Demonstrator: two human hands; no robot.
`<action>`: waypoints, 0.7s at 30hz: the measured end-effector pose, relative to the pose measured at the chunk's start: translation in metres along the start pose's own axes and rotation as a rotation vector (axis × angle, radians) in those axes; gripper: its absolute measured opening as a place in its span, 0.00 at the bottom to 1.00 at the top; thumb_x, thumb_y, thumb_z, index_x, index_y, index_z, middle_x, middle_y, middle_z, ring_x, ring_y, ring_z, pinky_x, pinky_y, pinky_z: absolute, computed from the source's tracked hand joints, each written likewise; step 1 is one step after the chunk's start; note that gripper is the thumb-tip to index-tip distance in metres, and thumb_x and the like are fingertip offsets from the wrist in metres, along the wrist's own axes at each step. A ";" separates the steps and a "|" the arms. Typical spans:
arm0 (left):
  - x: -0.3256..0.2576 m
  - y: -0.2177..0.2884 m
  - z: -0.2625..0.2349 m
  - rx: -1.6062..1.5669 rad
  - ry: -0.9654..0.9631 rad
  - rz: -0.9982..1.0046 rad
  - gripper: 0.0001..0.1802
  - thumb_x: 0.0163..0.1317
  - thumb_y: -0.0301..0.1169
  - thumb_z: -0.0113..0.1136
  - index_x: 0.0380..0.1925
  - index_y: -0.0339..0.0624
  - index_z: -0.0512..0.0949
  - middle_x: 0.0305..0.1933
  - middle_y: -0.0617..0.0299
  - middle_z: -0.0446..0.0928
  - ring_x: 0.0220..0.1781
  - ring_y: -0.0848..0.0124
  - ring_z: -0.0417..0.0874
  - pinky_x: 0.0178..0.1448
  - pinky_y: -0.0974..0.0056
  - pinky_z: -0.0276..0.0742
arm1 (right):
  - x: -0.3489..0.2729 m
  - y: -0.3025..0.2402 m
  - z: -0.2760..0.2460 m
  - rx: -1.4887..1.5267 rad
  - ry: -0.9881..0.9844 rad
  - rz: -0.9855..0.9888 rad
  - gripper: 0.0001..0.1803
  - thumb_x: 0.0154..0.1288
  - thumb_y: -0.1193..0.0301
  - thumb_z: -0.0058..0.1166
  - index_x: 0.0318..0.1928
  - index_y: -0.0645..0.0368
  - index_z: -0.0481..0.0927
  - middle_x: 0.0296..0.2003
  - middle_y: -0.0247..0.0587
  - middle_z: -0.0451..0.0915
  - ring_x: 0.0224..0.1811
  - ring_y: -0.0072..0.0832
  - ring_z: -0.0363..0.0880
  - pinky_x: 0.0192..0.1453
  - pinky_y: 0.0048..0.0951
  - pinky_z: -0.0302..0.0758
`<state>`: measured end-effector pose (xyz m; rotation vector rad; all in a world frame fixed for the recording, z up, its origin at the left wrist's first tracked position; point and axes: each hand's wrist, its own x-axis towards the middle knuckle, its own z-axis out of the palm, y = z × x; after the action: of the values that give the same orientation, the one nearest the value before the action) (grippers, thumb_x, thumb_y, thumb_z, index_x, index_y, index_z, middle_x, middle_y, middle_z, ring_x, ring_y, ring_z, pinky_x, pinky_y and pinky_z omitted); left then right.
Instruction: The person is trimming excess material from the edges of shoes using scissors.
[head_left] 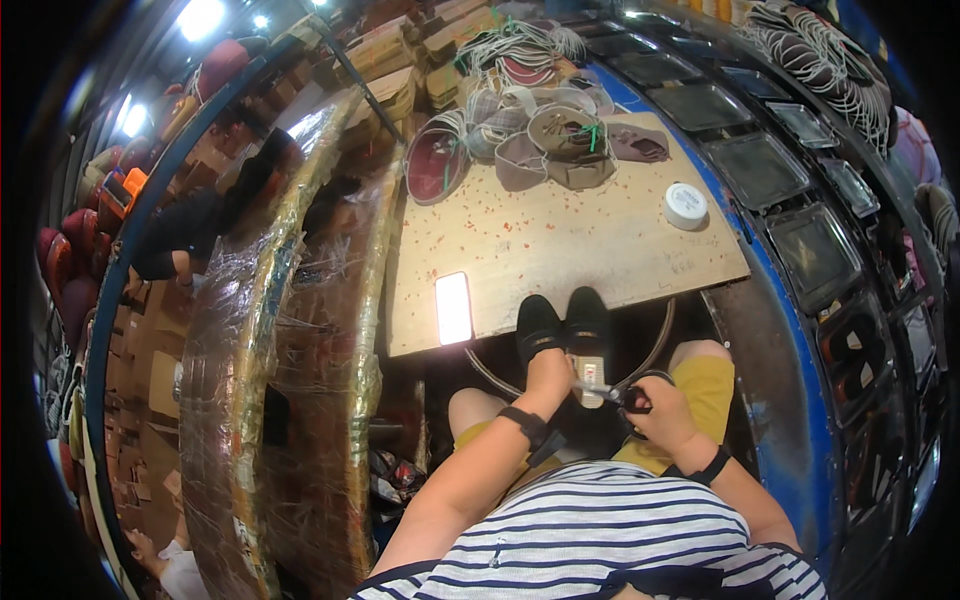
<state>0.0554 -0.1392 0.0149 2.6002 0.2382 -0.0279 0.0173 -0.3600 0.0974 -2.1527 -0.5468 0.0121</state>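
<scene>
A pair of black slip-on shoes is held over my lap, toes pointing at the table: the left shoe (538,322) and the right shoe (587,318), whose pale insole shows. My left hand (550,378) is closed around the heel end of the left shoe, close against the other one. In my right hand (662,415) is a pair of scissors (634,398) with dark handles. Their blades point left, at the heel of the right shoe; whether they touch it is too small to tell.
Before me stands a wooden table (470,238) strewn with reddish scraps. On it are a bright-screened phone (453,308), a white round tub (686,206) and several shoe uppers (565,140). Plastic-wrapped boards (225,400) rise at left; a rack of dark trays (755,165) runs along the right.
</scene>
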 end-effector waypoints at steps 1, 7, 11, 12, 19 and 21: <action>-0.003 -0.010 0.000 -0.030 0.073 0.021 0.18 0.61 0.38 0.55 0.24 0.32 0.81 0.26 0.40 0.78 0.33 0.44 0.81 0.41 0.47 0.77 | -0.001 0.002 -0.001 0.001 -0.001 -0.002 0.16 0.45 0.74 0.67 0.37 0.61 0.78 0.28 0.42 0.77 0.28 0.35 0.78 0.34 0.34 0.76; -0.056 -0.043 -0.049 -0.505 0.164 -0.032 0.11 0.64 0.29 0.56 0.28 0.32 0.79 0.28 0.54 0.79 0.29 0.67 0.79 0.34 0.63 0.72 | -0.003 0.001 0.000 0.103 -0.107 0.313 0.21 0.54 0.63 0.67 0.41 0.62 0.73 0.24 0.44 0.74 0.27 0.40 0.76 0.31 0.35 0.72; -0.077 -0.059 -0.069 -1.164 -0.001 -0.372 0.10 0.68 0.26 0.51 0.40 0.34 0.81 0.39 0.68 0.80 0.37 0.81 0.77 0.40 0.74 0.72 | 0.012 -0.011 0.018 0.083 -0.281 0.162 0.25 0.58 0.54 0.63 0.40 0.63 0.70 0.25 0.47 0.75 0.29 0.47 0.76 0.36 0.41 0.72; -0.081 -0.068 -0.069 -1.130 -0.025 -0.308 0.10 0.68 0.26 0.52 0.41 0.33 0.80 0.39 0.67 0.80 0.38 0.80 0.77 0.42 0.74 0.72 | 0.017 -0.015 0.023 0.136 -0.307 0.149 0.25 0.60 0.53 0.61 0.39 0.63 0.70 0.27 0.50 0.75 0.31 0.48 0.77 0.37 0.42 0.72; -0.102 -0.083 -0.078 -1.013 -0.147 -0.147 0.09 0.67 0.25 0.53 0.43 0.34 0.80 0.40 0.68 0.79 0.41 0.79 0.77 0.45 0.73 0.72 | 0.036 -0.047 0.025 0.017 -0.372 0.142 0.26 0.60 0.49 0.59 0.38 0.62 0.73 0.27 0.51 0.79 0.33 0.50 0.79 0.38 0.43 0.74; -0.104 -0.084 -0.080 -0.973 -0.148 -0.107 0.09 0.67 0.25 0.53 0.43 0.35 0.80 0.41 0.68 0.79 0.42 0.80 0.76 0.45 0.73 0.72 | 0.034 -0.045 0.023 -0.063 -0.354 0.113 0.27 0.60 0.47 0.58 0.36 0.62 0.74 0.27 0.52 0.80 0.34 0.51 0.80 0.39 0.44 0.75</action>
<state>-0.0636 -0.0452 0.0484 1.6090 0.2537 -0.1113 0.0261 -0.3064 0.1242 -2.2539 -0.6313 0.4500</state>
